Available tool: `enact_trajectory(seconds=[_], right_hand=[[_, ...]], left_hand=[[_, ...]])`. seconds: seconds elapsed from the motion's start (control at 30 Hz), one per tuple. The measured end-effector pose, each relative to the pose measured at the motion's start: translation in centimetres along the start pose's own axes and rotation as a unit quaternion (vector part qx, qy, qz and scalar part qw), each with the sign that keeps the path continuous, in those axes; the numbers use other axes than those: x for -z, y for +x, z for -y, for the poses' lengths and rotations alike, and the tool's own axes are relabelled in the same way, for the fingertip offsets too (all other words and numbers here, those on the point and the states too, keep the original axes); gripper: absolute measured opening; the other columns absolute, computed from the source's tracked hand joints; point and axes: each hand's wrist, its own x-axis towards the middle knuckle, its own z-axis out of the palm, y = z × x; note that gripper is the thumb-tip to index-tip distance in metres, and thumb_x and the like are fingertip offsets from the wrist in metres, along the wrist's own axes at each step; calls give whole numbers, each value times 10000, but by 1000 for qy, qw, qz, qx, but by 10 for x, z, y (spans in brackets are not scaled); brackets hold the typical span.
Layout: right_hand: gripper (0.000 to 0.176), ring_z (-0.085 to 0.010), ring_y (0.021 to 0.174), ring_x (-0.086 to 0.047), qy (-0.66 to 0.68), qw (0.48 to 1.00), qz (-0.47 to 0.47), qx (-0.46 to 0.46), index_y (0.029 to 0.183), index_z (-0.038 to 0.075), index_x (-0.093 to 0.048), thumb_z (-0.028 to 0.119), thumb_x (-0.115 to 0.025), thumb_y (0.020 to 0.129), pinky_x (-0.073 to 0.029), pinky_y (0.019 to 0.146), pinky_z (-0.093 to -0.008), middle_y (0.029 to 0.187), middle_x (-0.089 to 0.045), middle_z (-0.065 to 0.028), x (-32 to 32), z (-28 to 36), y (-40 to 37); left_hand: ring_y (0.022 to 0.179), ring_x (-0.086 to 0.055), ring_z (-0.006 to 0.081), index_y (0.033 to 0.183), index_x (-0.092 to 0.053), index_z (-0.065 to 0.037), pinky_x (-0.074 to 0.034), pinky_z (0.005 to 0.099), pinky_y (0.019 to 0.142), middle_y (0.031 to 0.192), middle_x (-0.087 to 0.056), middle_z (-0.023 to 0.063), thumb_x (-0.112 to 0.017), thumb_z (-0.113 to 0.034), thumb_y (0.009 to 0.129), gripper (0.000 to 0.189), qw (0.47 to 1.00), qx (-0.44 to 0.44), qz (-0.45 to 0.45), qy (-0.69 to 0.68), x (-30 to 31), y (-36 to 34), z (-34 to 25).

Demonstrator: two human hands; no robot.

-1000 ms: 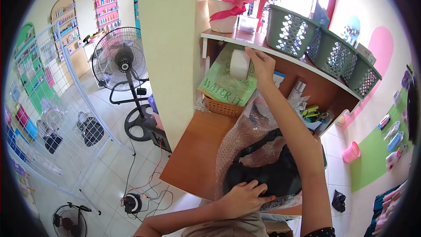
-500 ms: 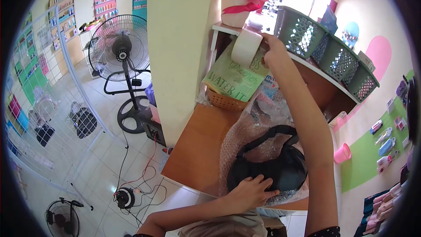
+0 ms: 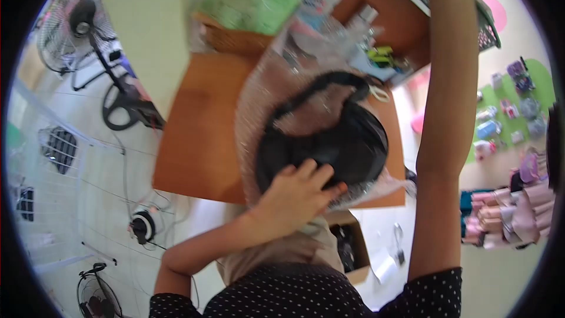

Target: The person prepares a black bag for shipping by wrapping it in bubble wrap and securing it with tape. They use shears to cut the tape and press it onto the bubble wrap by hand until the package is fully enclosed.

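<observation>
My left hand (image 3: 297, 191) lies flat on a black handbag (image 3: 329, 138), fingers spread over its near edge. The bag rests on a sheet of bubble wrap (image 3: 259, 100) spread across the wooden table (image 3: 194, 141). My right arm (image 3: 447, 100) reaches straight up past the top of the picture, so my right hand is out of sight. The picture is blurred by head motion.
A woven basket (image 3: 226, 38) with a green bag (image 3: 250, 3) stands at the table's far edge beside a cream pillar (image 3: 144, 23). Small bottles and clutter (image 3: 371, 53) sit under the shelf. A standing fan (image 3: 88, 29) and cables are on the floor left; a cardboard box (image 3: 347, 247) below.
The view has tilted down sharply. My right hand, which was lifting a roll of tape to the shelf, has left the picture at the top. The left hand stays on the bag.
</observation>
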Motion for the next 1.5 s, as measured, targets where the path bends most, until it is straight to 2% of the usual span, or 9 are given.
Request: enact_trajectory(seconds=[0.2, 0.27, 0.33, 0.43, 0.5, 1.13, 1.33, 1.43, 1.5], right_hand=[[356, -306, 1207, -393, -220, 955, 18, 197, 1216, 116, -485, 264, -454, 894, -312, 999, -576, 1126, -505, -104, 102, -37, -193], [218, -284, 974, -442, -154, 983, -46, 94, 954, 82, -513, 266, -479, 842, -386, 862, -493, 888, -471, -91, 90, -52, -239], [245, -261, 742, -491, -109, 986, -118, -49, 691, 48, -542, 268, -503, 790, -460, 725, -409, 651, -436, -77, 72, -67, -269], [259, -278, 745, -577, -210, 909, -204, -295, 696, -24, -578, 223, -557, 774, -482, 756, -360, 675, -569, -150, 75, -73, -291], [122, -158, 686, -632, -106, 880, -302, -351, 798, -2, -656, 111, -614, 817, -496, 670, -258, 747, -662, -115, 84, -87, -302], [144, -122, 679, -621, -178, 813, -324, -451, 822, 9, -668, 138, -604, 827, -485, 654, -233, 765, -652, -70, 84, -91, -276], [170, -146, 759, -627, -167, 811, -296, -476, 834, -15, -676, 141, -611, 818, -484, 713, -240, 803, -651, -81, 91, -92, -277], [217, -172, 897, -625, -250, 840, -196, -440, 882, -2, -666, 182, -557, 844, -485, 822, -282, 939, -652, -113, 92, -88, -281], [252, -178, 977, -608, -214, 821, -201, -489, 931, 7, -676, 211, -551, 851, -462, 879, -283, 1009, -648, -111, 94, -86, -276]], left_hand=[[846, -485, 172, 1046, -680, -224, -439, 269, 598, 917, -489, -4, -656, -194, 664, 384, 1000, 14, -9, -3, -3, -1, -1], [848, -485, 175, 1047, -681, -223, -438, 269, 601, 913, -487, -3, -654, -193, 658, 391, 1000, 18, -13, -7, -4, 0, 0], [844, -483, 179, 1050, -682, -211, -436, 271, 603, 900, -478, -2, -644, -193, 654, 398, 1000, 20, -4, -10, -5, 0, 1], [839, -482, 178, 1051, -684, -196, -433, 272, 605, 897, -471, -4, -633, -197, 661, 393, 999, 23, 15, -23, -2, 1, 1], [837, -480, 176, 1050, -684, -192, -432, 271, 605, 895, -467, -4, -631, -198, 668, 386, 999, 19, 18, -23, 0, 1, 2], [854, -481, 170, 1061, -677, -183, -424, 269, 627, 911, -466, 3, -617, -195, 702, 364, 999, 22, 22, -26, -1, 1, 1], [839, -492, 179, 1076, -674, -190, -428, 279, 614, 913, -467, 6, -626, -196, 702, 377, 999, 21, 20, -21, 1, 1, 1], [886, -487, 172, 1063, -664, -130, -453, 283, 586, 926, -473, 26, -587, -189, 743, 334, 998, 23, 41, -34, 10, 4, 0], [828, -502, 185, 1080, -677, -208, -443, 309, 564, 948, -480, 11, -645, -195, 691, 391, 999, 18, 20, -22, 6, 4, -1]])
